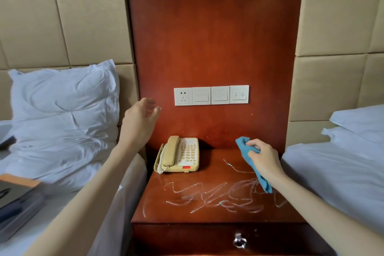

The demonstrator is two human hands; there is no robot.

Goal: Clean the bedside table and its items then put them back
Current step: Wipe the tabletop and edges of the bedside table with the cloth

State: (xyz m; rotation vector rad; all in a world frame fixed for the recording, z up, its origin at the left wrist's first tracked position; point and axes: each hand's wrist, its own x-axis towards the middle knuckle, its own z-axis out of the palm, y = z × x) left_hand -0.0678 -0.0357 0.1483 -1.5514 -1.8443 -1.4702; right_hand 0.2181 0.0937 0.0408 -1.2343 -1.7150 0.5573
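Note:
The reddish wooden bedside table (218, 216) stands between two beds, its top streaked with wet squiggly lines of cleaning fluid (218, 196). A beige corded telephone (178, 155) sits at the back left of the top. My right hand (265, 157) grips a blue cloth (249, 158) over the back right of the table; the cloth hangs down to the surface. My left hand (141, 119) is raised in the air left of the phone, fingers relaxed and holding nothing.
A row of white wall switches and a socket (211, 95) sits on the wooden back panel. White pillows (62, 110) lie on the left bed, with a stack of books (16, 199) near its edge. The right bed (342, 164) adjoins the table. A drawer handle (239, 240) is below.

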